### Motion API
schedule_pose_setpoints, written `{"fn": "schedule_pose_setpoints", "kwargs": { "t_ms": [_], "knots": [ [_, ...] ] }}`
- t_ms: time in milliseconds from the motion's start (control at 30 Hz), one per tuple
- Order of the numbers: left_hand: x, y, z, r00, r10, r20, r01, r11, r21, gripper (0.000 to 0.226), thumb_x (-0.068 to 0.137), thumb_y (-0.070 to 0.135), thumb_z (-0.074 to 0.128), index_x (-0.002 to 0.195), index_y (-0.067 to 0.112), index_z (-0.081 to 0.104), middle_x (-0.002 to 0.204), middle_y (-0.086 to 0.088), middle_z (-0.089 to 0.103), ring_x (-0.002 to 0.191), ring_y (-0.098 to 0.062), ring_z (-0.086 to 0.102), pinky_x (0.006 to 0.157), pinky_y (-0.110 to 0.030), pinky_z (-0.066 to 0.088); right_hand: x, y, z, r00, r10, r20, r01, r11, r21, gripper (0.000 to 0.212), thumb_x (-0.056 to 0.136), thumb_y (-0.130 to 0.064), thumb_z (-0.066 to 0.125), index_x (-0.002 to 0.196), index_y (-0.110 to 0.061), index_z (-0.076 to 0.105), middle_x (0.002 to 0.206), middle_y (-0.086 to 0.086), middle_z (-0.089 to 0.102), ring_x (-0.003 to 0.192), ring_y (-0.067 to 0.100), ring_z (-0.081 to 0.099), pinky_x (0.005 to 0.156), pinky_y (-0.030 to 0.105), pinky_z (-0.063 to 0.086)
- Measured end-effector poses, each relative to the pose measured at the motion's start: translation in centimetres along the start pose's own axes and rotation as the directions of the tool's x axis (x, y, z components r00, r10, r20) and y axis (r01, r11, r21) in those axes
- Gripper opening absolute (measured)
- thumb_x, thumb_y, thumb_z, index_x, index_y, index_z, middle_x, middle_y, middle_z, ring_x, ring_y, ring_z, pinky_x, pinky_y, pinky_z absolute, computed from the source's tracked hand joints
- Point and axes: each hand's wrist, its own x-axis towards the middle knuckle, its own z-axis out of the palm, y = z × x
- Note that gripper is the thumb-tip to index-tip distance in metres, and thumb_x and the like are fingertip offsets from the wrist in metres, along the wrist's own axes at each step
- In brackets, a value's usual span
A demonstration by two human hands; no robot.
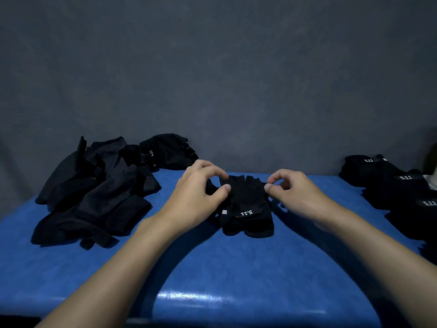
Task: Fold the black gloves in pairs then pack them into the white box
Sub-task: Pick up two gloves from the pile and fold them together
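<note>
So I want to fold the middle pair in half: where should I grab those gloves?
I'd pinch the far end of the gloves, one corner per hand, coming down from each side, as the left hand and right hand do now. The pair lies flat, lengthwise, label end nearest, so the far edge should fold toward you.

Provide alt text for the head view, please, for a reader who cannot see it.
A person's left hand and right hand pinch a black fabric glove pair on a blue tabletop. A loose heap of black gloves lies left; stacked black gloves with white lettering lie right.
</note>
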Motion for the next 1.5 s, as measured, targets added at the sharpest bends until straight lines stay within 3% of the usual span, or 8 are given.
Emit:
{"fn": "schedule_pose_setpoints", "kwargs": {
  "t_ms": [233,500,633,867,1100,1200,1333,1500],
  "knots": [
    [-0.8,-0.7,-0.7,0.982,-0.045,0.185,0.036,0.998,0.053,0.023,0.092,0.040,0.066,0.112,0.028,0.068,0.128,0.010,0.047,0.114,-0.002,0.051,0.087,-0.005,0.033,-1.9,-0.6,0.2,0.994,-0.009,0.111,0.004,0.999,0.050,0.022,0.084,-0.043,0.070,0.081,-0.021,0.072,0.085,0.012,0.071,0.068,0.011,0.056,0.069,0.030,0.047],
    [-1.3,-0.4,-0.4,0.979,-0.060,0.195,0.045,0.996,0.080,0.023,0.092,0.045,0.063,0.112,0.033,0.067,0.146,0.004,0.036,0.140,-0.009,0.031,0.109,-0.026,0.030,-2.2,-1.6,0.5,0.995,0.039,0.095,-0.069,0.938,0.339,0.027,0.076,-0.015,0.081,0.101,-0.015,0.069,0.094,0.004,0.062,0.069,0.009,0.059,0.065,0.020,0.049],
    [-1.5,-0.4,-0.3,0.980,-0.045,0.194,0.031,0.997,0.074,0.026,0.093,0.045,0.062,0.115,0.032,0.067,0.145,0.004,0.038,0.140,-0.010,0.030,0.110,-0.025,0.028,-2.4,-1.9,0.2,0.991,0.078,0.110,-0.124,0.856,0.502,0.030,0.081,0.000,0.074,0.108,-0.003,0.064,0.096,0.010,0.054,0.073,0.016,0.061,0.059,0.018,0.051],
    [-1.5,-0.6,-0.1,0.964,-0.072,0.256,0.044,0.992,0.114,0.027,0.093,0.050,0.059,0.116,0.037,0.065,0.145,0.008,0.039,0.136,-0.010,0.033,0.113,-0.036,0.033,-2.6,-1.2,0.0,0.965,0.150,0.214,-0.189,0.967,0.173,0.016,0.083,-0.008,0.072,0.097,-0.004,0.064,0.075,0.007,0.059,0.064,0.016,0.056,0.063,0.028,0.051],
    [-0.9,-0.6,0.3,0.990,0.037,0.136,-0.060,0.985,0.165,0.042,0.095,0.053,0.051,0.132,0.034,0.058,0.146,0.015,0.044,0.141,-0.007,0.033,0.117,-0.044,0.028,-2.2,-1.0,0.0,0.999,-0.037,0.020,0.035,0.995,0.094,0.036,0.087,-0.033,0.069,0.121,-0.025,0.060,0.121,-0.013,0.055,0.112,0.004,0.051,0.084,0.017,0.040],
    [-1.0,-0.4,0.5,0.972,0.072,0.225,-0.127,0.962,0.241,0.061,0.089,0.060,0.040,0.142,0.032,0.050,0.154,0.016,0.040,0.149,-0.003,0.021,0.121,-0.043,0.021,-2.1,-0.5,0.8,0.984,-0.094,0.148,0.088,0.995,0.046,0.044,0.093,-0.035,0.061,0.134,-0.023,0.052,0.130,-0.012,0.054,0.115,0.000,0.050,0.083,0.003,0.040],
    [-1.3,-0.7,0.5,0.947,-0.005,0.321,-0.120,0.921,0.371,0.059,0.095,0.059,0.042,0.148,0.033,0.040,0.156,0.017,0.037,0.150,-0.003,0.018,0.120,-0.044,0.017,-1.8,0.5,1.8,0.962,-0.052,0.267,0.100,0.980,-0.170,0.058,0.095,-0.047,0.051,0.146,-0.023,0.039,0.154,-0.010,0.035,0.139,0.009,0.035,0.117,0.035,0.026],
    [-1.4,-0.9,0.3,0.912,-0.103,0.397,-0.079,0.906,0.416,0.061,0.096,0.063,0.036,0.153,0.040,0.030,0.159,0.018,0.030,0.151,-0.007,0.014,0.119,-0.043,0.013,-1.6,0.9,1.8,0.916,0.016,0.401,0.198,0.852,-0.486,0.067,0.098,-0.058,0.029,0.155,-0.027,0.012,0.162,-0.014,0.000,0.149,0.006,-0.004,0.121,0.035,0.000]
  ]
}}
